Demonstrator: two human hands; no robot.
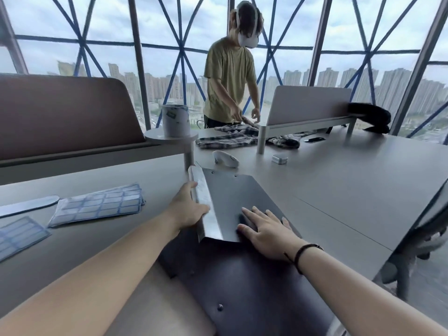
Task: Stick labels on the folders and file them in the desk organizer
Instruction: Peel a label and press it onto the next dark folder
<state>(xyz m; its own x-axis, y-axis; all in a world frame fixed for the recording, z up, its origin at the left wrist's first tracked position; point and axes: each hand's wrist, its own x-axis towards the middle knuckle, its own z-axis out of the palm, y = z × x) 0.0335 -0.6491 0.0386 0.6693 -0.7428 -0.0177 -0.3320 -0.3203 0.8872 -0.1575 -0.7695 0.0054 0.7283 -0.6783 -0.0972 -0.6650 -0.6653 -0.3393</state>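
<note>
A dark grey folder [232, 190] lies on the desk in front of me with its spine on the left. My left hand [188, 208] grips that spine edge, thumb on top and fingers wrapped behind it. On the cover, my right hand [264, 229] lies flat with straight, spread fingers. A second dark folder [244, 282] lies under the first and overhangs the desk edge toward me. Sheets of blue-bordered labels [99, 206] sit on the desk to the left, and another label sheet [19, 235] lies at the far left. No desk organizer is visible.
A white mouse [225, 158] and a small metal tin [279, 159] lie beyond the folder. A person in an olive shirt [230, 78] handles plaid cloth [228, 139] at the far side. Desk dividers [63, 115] [308, 105], a white cup [175, 120] and an office chair [417, 238] stand around.
</note>
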